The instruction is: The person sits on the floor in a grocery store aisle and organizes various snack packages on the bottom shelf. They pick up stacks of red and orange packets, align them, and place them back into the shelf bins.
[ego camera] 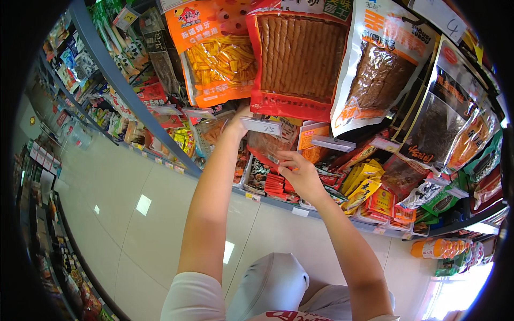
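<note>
My left hand (242, 117) reaches up among hanging snack bags. Its fingers are hidden behind a large red-edged bag of brown strips (299, 56) and a price-tag holder (261, 126), so its grip cannot be seen. Below that tag hangs a clear plastic snack packet (265, 142) with a barcode at its lower end. My right hand (300, 174) is at that lower end, thumb and index fingertips apart beside the barcode. Whether they grip the packet's edge is unclear. An orange bag of yellow strips (221, 60) hangs left of the red bag, a white bag (377, 68) to its right.
Trays of red packets (277, 186) and yellow packets (363, 182) line the bottom shelf. A grey shelf upright (132, 88) stands at left. Orange drink bottles (431, 248) are on the floor at right. My bent knee (269, 281) is below the shelf.
</note>
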Demonstrator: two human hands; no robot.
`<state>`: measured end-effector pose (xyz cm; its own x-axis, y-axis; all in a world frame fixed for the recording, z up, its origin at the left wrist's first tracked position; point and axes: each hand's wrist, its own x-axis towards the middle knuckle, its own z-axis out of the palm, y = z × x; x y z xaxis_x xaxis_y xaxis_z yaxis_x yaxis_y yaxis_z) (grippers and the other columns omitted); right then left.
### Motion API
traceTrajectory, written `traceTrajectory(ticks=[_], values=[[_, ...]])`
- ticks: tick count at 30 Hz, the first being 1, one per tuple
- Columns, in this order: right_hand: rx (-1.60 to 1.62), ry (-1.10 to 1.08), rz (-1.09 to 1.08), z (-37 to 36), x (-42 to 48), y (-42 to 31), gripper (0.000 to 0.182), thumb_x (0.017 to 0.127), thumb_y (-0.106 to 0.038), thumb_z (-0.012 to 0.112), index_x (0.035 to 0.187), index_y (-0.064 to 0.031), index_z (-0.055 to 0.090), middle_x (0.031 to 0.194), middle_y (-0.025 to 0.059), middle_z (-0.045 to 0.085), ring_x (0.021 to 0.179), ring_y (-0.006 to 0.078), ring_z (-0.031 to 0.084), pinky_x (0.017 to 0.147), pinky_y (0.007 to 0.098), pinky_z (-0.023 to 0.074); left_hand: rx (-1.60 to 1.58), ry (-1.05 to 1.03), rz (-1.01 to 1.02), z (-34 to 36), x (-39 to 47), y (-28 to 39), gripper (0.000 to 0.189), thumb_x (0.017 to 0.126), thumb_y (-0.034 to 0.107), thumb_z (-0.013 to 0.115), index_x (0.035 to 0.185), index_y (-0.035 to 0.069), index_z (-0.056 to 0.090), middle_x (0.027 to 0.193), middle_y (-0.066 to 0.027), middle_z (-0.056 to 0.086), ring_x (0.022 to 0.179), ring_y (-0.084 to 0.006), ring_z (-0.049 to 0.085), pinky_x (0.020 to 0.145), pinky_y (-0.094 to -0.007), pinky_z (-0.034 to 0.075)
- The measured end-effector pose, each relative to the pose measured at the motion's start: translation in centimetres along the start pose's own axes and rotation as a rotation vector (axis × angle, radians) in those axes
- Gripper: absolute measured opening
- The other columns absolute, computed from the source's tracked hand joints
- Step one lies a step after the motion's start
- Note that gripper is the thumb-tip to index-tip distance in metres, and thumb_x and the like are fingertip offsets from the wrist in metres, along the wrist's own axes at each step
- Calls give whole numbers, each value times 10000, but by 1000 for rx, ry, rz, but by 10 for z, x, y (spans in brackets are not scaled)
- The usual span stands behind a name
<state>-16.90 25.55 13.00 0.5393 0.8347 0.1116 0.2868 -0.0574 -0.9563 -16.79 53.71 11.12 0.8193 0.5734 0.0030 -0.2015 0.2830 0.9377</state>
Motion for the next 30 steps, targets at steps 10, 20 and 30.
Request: traceTrajectory(ticks=[10,20,30], values=[[-10,51,-62,6,12,14,557,880,-60,645,1402,-54,449,1274,171,576,1086,250,632,935,354,505,-36,49,121,11,-54,4,114,822,84,681,926,40,663,779,-16,670,636,-110,601,572,-253,438],[29,4,-31,14,10,17,573,884,-73,650,1420,-58,450,1216,144,621,1085,230,633,947,358,498,-32,252,309,19,-78,-4,195,854,137,709,1006,17,686,896,-5,685,743,-48,562,674,-215,419],[37,-27,27,15,-1,18,521,900,-73,625,1397,-35,475,1263,144,625,1055,198,654,885,333,514,708,408,725,44,-161,-3,604,784,-53,612,1364,-6,449,1301,-201,524,1206,-296,537,986,-361,449]])
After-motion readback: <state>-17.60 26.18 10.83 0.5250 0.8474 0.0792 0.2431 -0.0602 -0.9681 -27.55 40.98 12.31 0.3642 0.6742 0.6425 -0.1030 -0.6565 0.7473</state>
